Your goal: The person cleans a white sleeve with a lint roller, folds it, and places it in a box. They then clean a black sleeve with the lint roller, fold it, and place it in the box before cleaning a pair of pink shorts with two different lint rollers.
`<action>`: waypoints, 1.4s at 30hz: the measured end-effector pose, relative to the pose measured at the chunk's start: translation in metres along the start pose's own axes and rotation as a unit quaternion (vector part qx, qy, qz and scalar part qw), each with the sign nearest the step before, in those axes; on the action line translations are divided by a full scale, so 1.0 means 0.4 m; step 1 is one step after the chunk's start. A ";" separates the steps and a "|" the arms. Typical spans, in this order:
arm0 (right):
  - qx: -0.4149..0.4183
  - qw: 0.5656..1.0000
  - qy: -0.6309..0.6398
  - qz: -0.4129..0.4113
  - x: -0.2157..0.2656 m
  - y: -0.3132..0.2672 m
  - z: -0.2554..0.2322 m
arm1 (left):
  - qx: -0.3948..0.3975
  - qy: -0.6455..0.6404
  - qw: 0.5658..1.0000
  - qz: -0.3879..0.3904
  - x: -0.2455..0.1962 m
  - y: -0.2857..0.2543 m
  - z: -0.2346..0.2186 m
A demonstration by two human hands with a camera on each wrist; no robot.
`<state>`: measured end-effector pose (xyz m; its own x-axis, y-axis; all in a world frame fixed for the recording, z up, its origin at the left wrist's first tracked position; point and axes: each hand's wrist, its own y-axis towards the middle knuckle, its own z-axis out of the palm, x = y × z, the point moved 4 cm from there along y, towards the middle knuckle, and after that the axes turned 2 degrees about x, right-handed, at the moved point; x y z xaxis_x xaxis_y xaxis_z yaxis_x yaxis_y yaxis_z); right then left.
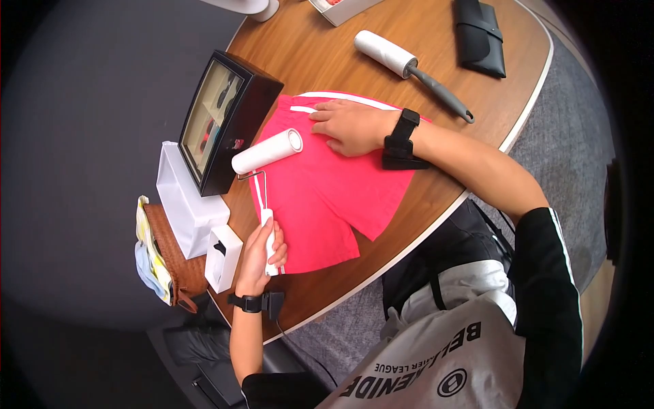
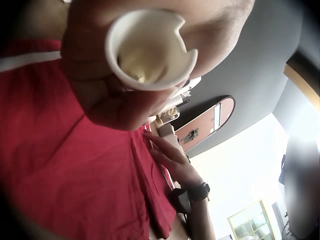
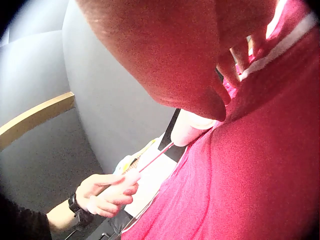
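Note:
Pink shorts (image 1: 317, 191) with white side stripes lie spread on the wooden table. My left hand (image 1: 262, 251) grips the white handle of a lint roller, whose white roll (image 1: 264, 153) is over the shorts' left part. In the left wrist view, the hollow handle end (image 2: 116, 37) pokes out of my left hand (image 2: 92, 65). My right hand (image 1: 354, 128) rests on the shorts near the waistband, fingers extended. The right wrist view shows my right hand (image 3: 185, 55) close up, with the roll (image 3: 187, 131) beyond it; whether the roll touches the cloth is unclear.
A second lint roller (image 1: 385, 53) with a grey handle lies beyond my right hand, near a black case (image 1: 479, 41). Left of the shorts stand a black glass-lidded box (image 1: 238, 123), a white bin (image 1: 187, 204), a small white box (image 1: 223, 258) and a brown basket (image 1: 174, 255).

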<state>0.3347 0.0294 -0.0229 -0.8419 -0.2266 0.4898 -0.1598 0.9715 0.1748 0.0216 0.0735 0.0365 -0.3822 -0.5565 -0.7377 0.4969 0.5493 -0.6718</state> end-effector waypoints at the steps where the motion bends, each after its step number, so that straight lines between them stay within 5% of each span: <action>1: -0.004 1.000 -0.001 0.000 0.000 0.001 0.001 | 0.000 -0.005 1.000 0.001 0.001 0.003 0.003; 10: -0.011 1.000 0.009 -0.010 -0.005 0.001 -0.001 | 0.002 -0.023 1.000 -0.008 0.043 -0.024 -0.005; 23: 0.014 1.000 -0.012 -0.025 -0.005 0.006 -0.011 | -0.090 -0.005 0.993 -0.079 0.405 -0.445 -0.008; 33: 0.021 0.999 0.014 -0.046 -0.008 0.009 -0.023 | -0.147 -0.029 0.983 -0.107 0.496 -0.632 0.017; 37: -0.077 0.992 -0.029 -0.098 0.088 -0.068 -0.062 | -0.122 -0.035 0.991 -0.036 0.472 -0.605 0.053; 42: 0.030 0.985 0.162 -0.049 0.282 -0.223 -0.129 | -0.077 -0.098 0.983 0.138 0.375 -0.420 0.189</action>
<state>0.2805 -0.0866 0.0609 -0.6132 -0.3199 0.7223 -0.2702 0.9441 0.1888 -0.0601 -0.1494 0.0436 -0.0844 -0.4749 -0.8760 0.4312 0.7751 -0.4617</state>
